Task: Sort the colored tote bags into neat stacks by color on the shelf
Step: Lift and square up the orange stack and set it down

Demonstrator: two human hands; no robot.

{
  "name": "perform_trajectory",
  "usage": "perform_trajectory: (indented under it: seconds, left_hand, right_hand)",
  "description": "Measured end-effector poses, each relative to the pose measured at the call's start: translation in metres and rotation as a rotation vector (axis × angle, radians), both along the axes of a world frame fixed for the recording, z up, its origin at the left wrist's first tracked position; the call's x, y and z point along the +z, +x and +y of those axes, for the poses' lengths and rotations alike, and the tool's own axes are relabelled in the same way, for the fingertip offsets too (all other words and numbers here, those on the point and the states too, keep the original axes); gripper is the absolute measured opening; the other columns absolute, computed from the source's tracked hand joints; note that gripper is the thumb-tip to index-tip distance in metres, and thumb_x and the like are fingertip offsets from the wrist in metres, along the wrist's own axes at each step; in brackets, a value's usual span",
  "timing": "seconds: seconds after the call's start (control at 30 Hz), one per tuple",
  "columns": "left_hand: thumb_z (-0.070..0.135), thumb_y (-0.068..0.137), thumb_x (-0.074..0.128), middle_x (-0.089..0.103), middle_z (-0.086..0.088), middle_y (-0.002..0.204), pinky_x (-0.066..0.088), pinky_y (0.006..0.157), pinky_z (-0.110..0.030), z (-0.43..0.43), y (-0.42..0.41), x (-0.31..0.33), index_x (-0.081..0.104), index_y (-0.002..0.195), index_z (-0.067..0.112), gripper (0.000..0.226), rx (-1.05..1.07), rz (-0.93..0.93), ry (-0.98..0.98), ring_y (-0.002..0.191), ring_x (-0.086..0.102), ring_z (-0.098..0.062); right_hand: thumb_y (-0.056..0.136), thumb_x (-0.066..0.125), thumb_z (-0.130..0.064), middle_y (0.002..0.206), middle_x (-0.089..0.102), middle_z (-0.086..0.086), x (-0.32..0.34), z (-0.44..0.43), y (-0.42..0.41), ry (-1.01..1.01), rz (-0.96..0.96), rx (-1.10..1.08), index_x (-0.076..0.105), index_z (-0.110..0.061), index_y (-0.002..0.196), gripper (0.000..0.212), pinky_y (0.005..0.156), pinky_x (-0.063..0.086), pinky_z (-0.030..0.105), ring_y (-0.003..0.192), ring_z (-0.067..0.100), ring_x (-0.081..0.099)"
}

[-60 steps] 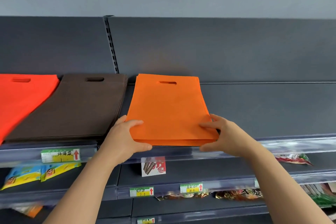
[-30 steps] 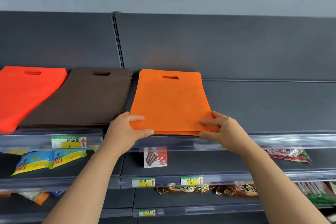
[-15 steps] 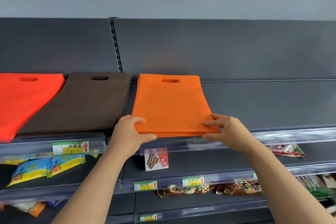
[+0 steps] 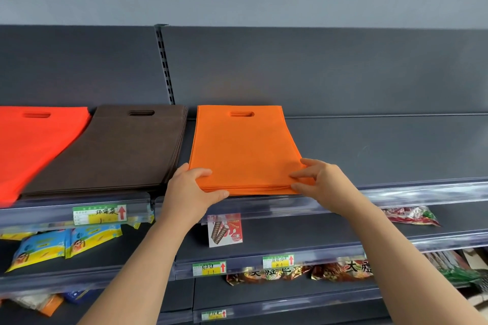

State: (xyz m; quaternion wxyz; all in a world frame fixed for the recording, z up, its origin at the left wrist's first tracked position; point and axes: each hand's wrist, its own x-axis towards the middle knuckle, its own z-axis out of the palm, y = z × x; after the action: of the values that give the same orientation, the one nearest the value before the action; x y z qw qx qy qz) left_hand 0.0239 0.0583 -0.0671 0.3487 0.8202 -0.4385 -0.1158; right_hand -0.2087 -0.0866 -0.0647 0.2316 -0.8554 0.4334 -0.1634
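The step in hand looks like squaring up the orange tote bag stack (image 4: 243, 148). It lies flat on the top shelf (image 4: 396, 148), just beside the brown tote bag stack (image 4: 118, 150), with the red tote bag stack (image 4: 34, 145) further left. The left hand (image 4: 190, 192) pinches the orange stack's near left corner, thumb under the front edge; the right hand (image 4: 319, 182) pinches the near right corner likewise. Next, I judge, the layered edges want nudging flush before both hands let go.

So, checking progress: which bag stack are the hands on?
The orange stack, rightmost; left hand and right hand grip its front corners. The brown stack and red stack lie further left.
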Motion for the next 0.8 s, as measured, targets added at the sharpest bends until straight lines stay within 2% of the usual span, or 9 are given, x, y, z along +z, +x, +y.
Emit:
perform_trajectory:
  seconds: [0.07,0.17,0.3,0.37,0.43,0.5,0.6,0.8]
  left_hand:
    - [0.042,0.069,0.081,0.031,-0.004,0.151,0.031,0.108,-0.039,0.000,-0.001,-0.001,0.057,0.127,0.026,0.065,0.009,0.000,-0.006,0.136,0.032,-0.021]
    - [0.042,0.068,0.081,0.034,-0.004,0.150,0.031,0.109,-0.039,0.001,0.001,-0.003,0.059,0.126,0.026,0.064,0.010,0.011,-0.014,0.136,0.033,-0.021]
    - [0.040,0.066,0.083,0.038,-0.005,0.147,0.033,0.110,-0.040,0.002,0.004,-0.005,0.061,0.122,0.025,0.062,0.012,0.018,-0.019,0.135,0.035,-0.021]
    - [0.041,0.063,0.085,0.038,-0.004,0.147,0.034,0.109,-0.040,0.003,0.006,-0.006,0.061,0.122,0.025,0.066,0.003,0.028,-0.007,0.133,0.037,-0.020]
    - [0.042,0.060,0.086,0.039,-0.003,0.147,0.036,0.108,-0.041,0.003,0.008,-0.007,0.061,0.122,0.026,0.069,-0.007,0.030,0.002,0.131,0.039,-0.021]
    - [0.041,0.061,0.086,0.041,-0.002,0.145,0.037,0.107,-0.041,0.003,0.009,-0.008,0.061,0.122,0.025,0.068,-0.005,0.026,-0.002,0.130,0.040,-0.021]
    - [0.038,0.064,0.085,0.044,-0.002,0.142,0.038,0.106,-0.041,0.002,0.010,-0.009,0.061,0.123,0.023,0.066,0.001,0.004,-0.011,0.128,0.042,-0.022]
    - [0.041,0.064,0.084,0.046,-0.002,0.141,0.039,0.105,-0.040,0.002,0.012,-0.008,0.055,0.130,0.022,0.075,-0.003,-0.002,-0.009,0.128,0.042,-0.021]
  right_hand:
    - [0.082,0.070,-0.036,0.147,0.040,0.000,0.001,0.002,0.001,0.000,0.018,0.002,0.067,-0.030,0.115,0.034,0.094,0.039,0.023,0.117,0.018,0.053]
    - [0.071,0.078,-0.042,0.147,0.039,-0.004,0.003,0.007,-0.001,0.038,0.035,0.006,0.064,-0.031,0.120,0.052,0.093,0.042,0.025,0.115,0.018,0.053]
    - [0.074,0.078,-0.029,0.138,0.049,-0.002,0.003,0.008,-0.002,0.004,0.022,0.006,0.068,-0.023,0.116,0.044,0.078,0.037,0.016,0.091,0.012,0.055]
    - [0.075,0.078,-0.027,0.136,0.052,-0.001,0.001,0.007,-0.001,0.001,-0.005,-0.010,0.070,-0.021,0.112,0.038,0.082,0.039,0.016,0.097,0.013,0.057]
    - [0.075,0.078,-0.027,0.137,0.052,0.001,-0.001,0.005,-0.003,0.011,-0.040,-0.034,0.072,-0.020,0.108,0.035,0.091,0.040,0.018,0.112,0.017,0.057]
    - [0.072,0.080,-0.031,0.140,0.050,0.001,-0.002,0.004,-0.004,0.055,-0.060,-0.047,0.071,-0.021,0.109,0.039,0.095,0.040,0.022,0.118,0.018,0.054]
    - [0.069,0.081,-0.036,0.142,0.046,-0.001,-0.002,0.005,-0.004,0.091,-0.050,-0.051,0.069,-0.023,0.114,0.048,0.095,0.041,0.024,0.119,0.019,0.053]
    - [0.073,0.078,-0.032,0.136,0.053,0.004,-0.006,0.006,0.003,0.049,-0.094,-0.106,0.071,-0.019,0.108,0.038,0.093,0.043,0.026,0.113,0.020,0.057]
